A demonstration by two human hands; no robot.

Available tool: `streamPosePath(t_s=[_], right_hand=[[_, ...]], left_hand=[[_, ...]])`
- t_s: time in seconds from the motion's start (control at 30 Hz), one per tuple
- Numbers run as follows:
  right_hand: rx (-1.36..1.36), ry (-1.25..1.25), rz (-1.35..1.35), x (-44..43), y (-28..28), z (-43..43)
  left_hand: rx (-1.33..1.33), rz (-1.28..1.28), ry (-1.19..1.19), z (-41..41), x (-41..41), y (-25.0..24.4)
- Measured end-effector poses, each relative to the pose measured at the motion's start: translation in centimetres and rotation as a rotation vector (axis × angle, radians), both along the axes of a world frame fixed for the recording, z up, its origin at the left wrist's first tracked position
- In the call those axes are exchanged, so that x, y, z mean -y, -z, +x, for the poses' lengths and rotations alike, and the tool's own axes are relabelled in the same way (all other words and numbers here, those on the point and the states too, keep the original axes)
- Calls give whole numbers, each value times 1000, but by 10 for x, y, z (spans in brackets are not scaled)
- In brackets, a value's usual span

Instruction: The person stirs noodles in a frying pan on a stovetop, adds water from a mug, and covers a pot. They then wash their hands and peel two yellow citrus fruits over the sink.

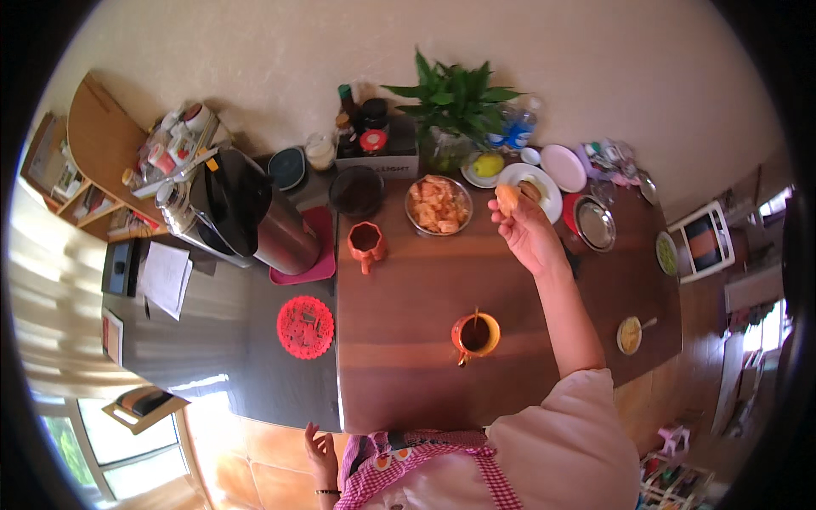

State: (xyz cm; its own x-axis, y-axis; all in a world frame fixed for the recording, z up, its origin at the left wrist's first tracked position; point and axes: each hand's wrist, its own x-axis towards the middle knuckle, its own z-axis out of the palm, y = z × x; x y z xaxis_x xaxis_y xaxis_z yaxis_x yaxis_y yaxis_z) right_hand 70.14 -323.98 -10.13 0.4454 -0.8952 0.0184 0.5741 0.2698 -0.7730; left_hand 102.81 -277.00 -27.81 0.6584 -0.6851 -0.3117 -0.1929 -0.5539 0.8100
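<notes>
My right hand (528, 233) is raised over the far part of the brown table (408, 293), with a pale orange piece of food (507, 199) pinched in its fingers. To its left stands a metal bowl (470, 217) heaped with similar-looking orange pieces (438, 203). Just beyond the hand is a white plate (552, 203) bearing a brown item, partly hidden by the held piece. Nearer to me sits an orange-yellow mug (492, 339) of dark liquid, a spoon handle rising from it. My left hand (320, 449) hangs beside the table's front edge, fingers apart, holding nothing.
An orange mug (366, 256), a dark bowl (356, 191) and a leafy plant (456, 95) stand farther back. Left are a large vacuum flask (290, 239) and a red openwork mat (305, 327). A steel dish (594, 223) and a small food bowl (630, 336) lie right.
</notes>
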Motion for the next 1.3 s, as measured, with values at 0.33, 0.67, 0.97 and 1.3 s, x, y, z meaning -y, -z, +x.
streamPosePath(t_s=[0.33, 0.67, 0.97, 1.3], right_hand=[[-191, -97, -141, -377, -181, 9], [12, 426, -378, -667, -221, 19], [-281, 899, -360, -930, -229, 7], [-516, 1351, -372, -1157, -227, -37]], left_hand=[[12, -312, 952, -13, 85, 3], [-278, -385, 1753, -189, -22, -21], [-402, -12, 2384, -326, -247, -29], [-742, 516, 2784, -454, -505, 2]])
